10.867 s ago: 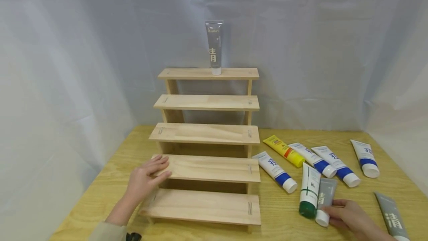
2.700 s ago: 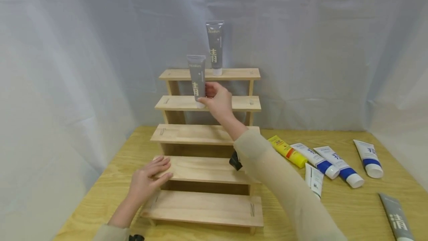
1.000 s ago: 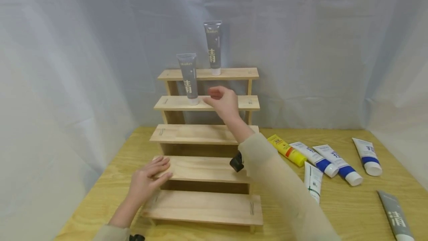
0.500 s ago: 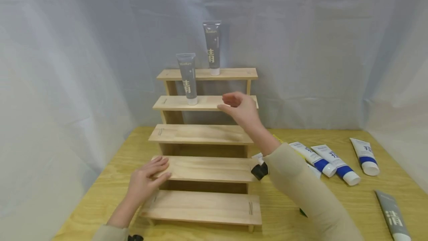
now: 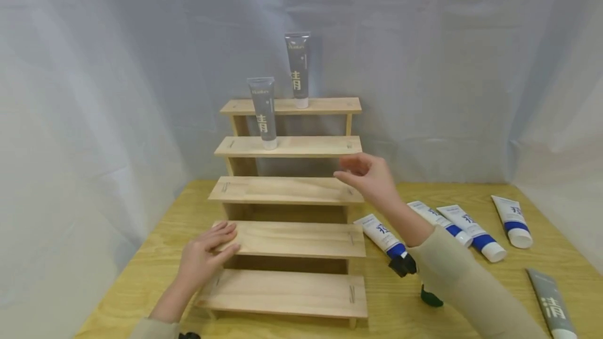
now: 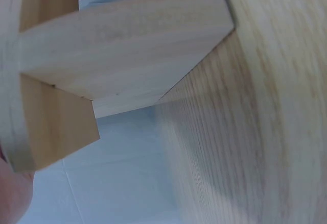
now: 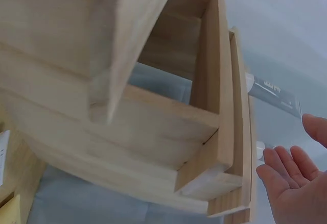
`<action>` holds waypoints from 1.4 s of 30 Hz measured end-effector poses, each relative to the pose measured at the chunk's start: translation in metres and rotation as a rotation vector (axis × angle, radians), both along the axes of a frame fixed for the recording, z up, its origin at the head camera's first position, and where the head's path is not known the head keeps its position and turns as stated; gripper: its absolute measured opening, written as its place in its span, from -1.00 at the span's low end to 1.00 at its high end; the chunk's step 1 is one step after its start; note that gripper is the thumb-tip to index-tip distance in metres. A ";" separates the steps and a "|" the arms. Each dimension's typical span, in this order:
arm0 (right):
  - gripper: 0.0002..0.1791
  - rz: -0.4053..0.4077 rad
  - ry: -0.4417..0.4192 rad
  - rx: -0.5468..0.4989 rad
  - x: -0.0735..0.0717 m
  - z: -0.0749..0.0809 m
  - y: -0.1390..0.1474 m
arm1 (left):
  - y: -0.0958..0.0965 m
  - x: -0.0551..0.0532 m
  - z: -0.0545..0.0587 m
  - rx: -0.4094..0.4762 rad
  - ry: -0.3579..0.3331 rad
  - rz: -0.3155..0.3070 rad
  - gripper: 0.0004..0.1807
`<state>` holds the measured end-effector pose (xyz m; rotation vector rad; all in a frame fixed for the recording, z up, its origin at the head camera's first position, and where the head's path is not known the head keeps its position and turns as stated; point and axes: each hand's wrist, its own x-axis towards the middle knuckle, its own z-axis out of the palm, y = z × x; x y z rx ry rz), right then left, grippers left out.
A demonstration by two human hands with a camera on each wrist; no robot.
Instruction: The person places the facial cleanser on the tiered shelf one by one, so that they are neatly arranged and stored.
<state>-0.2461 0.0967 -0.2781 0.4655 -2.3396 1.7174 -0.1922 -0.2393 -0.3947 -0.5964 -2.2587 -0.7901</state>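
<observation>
Gray tubes [image 5: 264, 111] stand high on the wooden shelf [image 5: 287, 190] in the head view, probably light and squishy, best pinched near the cap [image 5: 270, 145]; the left hand [image 5: 204, 252] rests loosely on a lower step [image 5: 292, 238]. Left wrist view: stiff-looking wood [image 6: 117, 45]. Right wrist view: a loose, empty right hand [image 7: 300, 189].
</observation>
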 end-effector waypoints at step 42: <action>-0.48 -0.315 -0.177 0.450 0.067 -0.099 0.156 | -0.002 -0.001 -0.002 -0.004 -0.010 -0.008 -0.66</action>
